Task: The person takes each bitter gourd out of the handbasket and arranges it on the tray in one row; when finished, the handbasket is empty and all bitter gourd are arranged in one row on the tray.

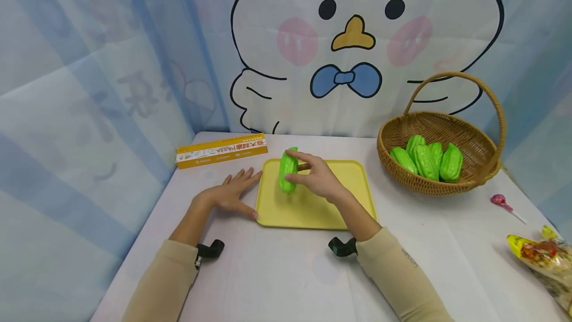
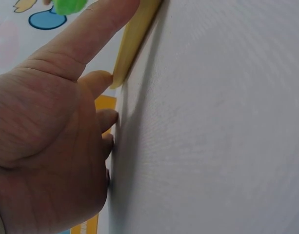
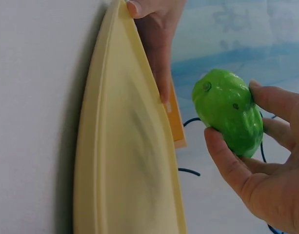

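Note:
Over the left part of a yellow tray (image 1: 313,207), my right hand (image 1: 319,178) holds a bumpy, glossy green toy vegetable (image 1: 288,172) between thumb and fingertips. It stands lengthwise in the head view. The right wrist view shows the toy vegetable (image 3: 227,109) raised above the tray (image 3: 134,146), pinched by the fingers (image 3: 227,156). Palm down, my left hand (image 1: 230,195) lies at the tray's left edge with its fingers spread. Its thumb touches the front left corner, and the fingers reach toward the far end. A left wrist view shows that hand (image 2: 47,131) along the white tabletop.
A wicker basket (image 1: 402,175) with a tall handle stands at the right, holding several similar green toy vegetables (image 1: 424,160). A yellow pasta box (image 1: 221,150) lies at the back left. A pink lollipop (image 1: 498,200) and a plastic food packet (image 1: 542,257) lie far right.

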A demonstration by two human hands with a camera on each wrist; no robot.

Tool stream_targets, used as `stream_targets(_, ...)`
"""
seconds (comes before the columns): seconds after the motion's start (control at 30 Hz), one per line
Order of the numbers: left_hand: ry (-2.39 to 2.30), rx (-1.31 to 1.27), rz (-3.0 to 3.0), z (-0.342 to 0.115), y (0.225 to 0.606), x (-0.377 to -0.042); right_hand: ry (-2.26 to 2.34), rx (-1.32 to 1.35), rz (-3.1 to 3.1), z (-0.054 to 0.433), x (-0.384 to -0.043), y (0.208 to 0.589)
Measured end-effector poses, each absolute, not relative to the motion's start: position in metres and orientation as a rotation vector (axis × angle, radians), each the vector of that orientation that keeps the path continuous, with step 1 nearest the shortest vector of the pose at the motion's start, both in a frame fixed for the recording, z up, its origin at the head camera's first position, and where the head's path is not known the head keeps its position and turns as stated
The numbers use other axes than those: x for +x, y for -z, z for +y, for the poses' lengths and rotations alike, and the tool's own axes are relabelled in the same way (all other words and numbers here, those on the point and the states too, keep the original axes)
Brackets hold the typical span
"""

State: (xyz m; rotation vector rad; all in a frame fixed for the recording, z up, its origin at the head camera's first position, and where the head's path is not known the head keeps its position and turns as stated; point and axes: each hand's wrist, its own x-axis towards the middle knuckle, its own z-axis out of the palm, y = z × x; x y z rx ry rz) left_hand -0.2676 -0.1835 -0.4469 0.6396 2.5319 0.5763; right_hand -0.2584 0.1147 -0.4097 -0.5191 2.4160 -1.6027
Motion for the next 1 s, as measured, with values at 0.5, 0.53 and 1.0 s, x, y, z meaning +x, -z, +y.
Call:
stream_targets(0.5, -0.562, 0.645, 2.537, -0.184, 0.447, -0.268, 1.557, -0.538, 2.292, 0.104, -0.260, 0.435)
stream_targets(0.53, -0.559, 0.640, 2.535, -0.184, 0.447, -0.268, 1.554, -0.536, 2.289, 0.103, -0.260, 0.437)
stream_targets(1.0, -0.560, 0.634, 2.525, -0.184, 0.448, -0.269, 1.455, -0.556, 2.319, 0.088, -0.263, 0.446)
